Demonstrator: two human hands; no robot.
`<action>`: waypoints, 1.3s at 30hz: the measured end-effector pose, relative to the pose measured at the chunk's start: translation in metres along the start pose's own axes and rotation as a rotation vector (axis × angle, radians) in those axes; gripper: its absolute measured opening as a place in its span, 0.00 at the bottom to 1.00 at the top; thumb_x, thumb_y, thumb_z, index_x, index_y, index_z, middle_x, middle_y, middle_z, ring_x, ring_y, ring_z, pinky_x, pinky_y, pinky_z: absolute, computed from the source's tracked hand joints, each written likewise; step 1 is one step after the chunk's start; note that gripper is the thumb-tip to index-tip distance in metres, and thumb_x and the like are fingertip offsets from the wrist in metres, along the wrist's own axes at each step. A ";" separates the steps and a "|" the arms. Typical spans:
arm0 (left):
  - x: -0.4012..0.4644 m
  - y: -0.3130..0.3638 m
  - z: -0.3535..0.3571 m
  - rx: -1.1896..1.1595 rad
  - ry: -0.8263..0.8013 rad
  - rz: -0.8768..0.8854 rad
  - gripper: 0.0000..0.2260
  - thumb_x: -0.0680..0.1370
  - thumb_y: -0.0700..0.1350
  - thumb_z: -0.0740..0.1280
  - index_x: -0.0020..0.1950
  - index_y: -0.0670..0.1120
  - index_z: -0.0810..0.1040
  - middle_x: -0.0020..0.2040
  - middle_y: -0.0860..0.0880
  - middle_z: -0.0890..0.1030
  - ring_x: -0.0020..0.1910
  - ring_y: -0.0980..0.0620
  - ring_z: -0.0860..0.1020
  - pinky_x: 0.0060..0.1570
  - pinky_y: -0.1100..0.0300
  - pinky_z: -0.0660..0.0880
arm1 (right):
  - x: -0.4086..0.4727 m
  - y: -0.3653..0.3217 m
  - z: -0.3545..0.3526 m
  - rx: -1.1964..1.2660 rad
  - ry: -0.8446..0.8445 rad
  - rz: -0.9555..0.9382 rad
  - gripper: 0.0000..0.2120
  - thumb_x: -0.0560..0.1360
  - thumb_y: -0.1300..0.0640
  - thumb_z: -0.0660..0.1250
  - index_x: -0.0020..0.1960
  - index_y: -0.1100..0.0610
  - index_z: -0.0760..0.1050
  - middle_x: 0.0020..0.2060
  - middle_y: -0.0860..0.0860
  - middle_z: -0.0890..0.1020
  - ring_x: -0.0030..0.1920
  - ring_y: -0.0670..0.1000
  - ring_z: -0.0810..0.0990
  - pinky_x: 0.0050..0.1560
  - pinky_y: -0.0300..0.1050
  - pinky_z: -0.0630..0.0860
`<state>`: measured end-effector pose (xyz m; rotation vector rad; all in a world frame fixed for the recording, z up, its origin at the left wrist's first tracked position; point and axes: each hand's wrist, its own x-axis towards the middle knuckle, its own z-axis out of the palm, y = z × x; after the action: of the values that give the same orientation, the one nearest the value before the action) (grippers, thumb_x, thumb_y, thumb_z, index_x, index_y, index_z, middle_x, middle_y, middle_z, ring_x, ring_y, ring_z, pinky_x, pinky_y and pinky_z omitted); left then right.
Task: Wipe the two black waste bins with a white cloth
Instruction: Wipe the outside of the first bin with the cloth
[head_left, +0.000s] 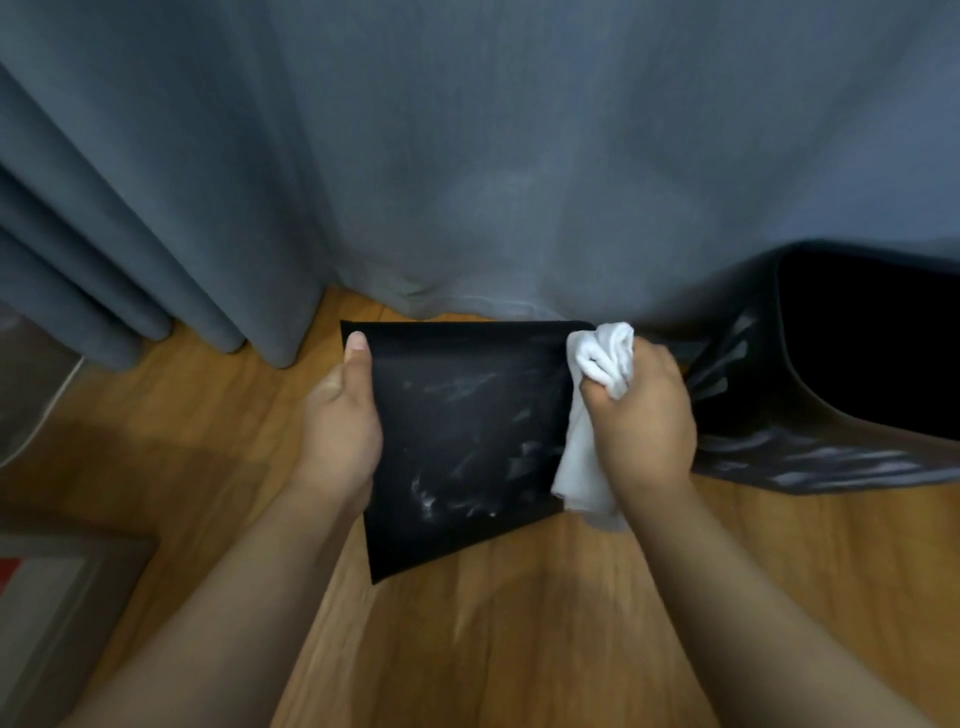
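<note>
Gripping a bunched white cloth (597, 415), right hand (644, 421) works the right edge of the nearer black bin (457, 441); left hand (340, 421) clasps its left edge, thumb on top. Bin sits between the hands, face streaked with pale smears, so wiping looks partway. Second black bin (831, 374), right of the right hand, glossy; wiped or not, cannot tell.

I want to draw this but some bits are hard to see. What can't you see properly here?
All in the head view:
- Inside of the right bin: too dark, and cut off by the picture's edge.
- Left hand fingers: hidden behind the bin it holds.
- Far side of that bin: faces away.
- Part of the white cloth: covered by the right hand.
</note>
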<state>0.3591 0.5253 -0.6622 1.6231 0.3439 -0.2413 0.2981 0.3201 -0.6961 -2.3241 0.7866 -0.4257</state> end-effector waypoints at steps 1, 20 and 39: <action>0.001 0.001 0.001 0.006 -0.002 0.006 0.19 0.83 0.58 0.56 0.44 0.49 0.80 0.36 0.56 0.85 0.40 0.59 0.83 0.40 0.65 0.76 | -0.005 0.000 0.003 0.002 0.019 0.022 0.10 0.71 0.55 0.66 0.51 0.56 0.74 0.48 0.51 0.74 0.46 0.51 0.75 0.39 0.40 0.64; 0.007 -0.010 -0.002 0.034 0.055 0.021 0.20 0.79 0.64 0.58 0.48 0.48 0.75 0.44 0.46 0.77 0.45 0.48 0.76 0.50 0.50 0.75 | -0.056 -0.072 0.027 0.140 -0.200 -0.304 0.16 0.70 0.50 0.67 0.57 0.51 0.74 0.50 0.46 0.76 0.49 0.49 0.75 0.43 0.43 0.72; 0.004 -0.005 -0.001 0.025 0.000 -0.038 0.23 0.80 0.64 0.57 0.45 0.46 0.78 0.47 0.46 0.83 0.48 0.48 0.81 0.55 0.47 0.78 | -0.045 -0.050 0.019 0.066 -0.181 -0.261 0.14 0.70 0.55 0.69 0.55 0.51 0.73 0.48 0.46 0.75 0.48 0.49 0.75 0.42 0.40 0.70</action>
<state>0.3607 0.5264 -0.6683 1.6425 0.3728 -0.2751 0.2941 0.3885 -0.6810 -2.3706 0.3789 -0.3406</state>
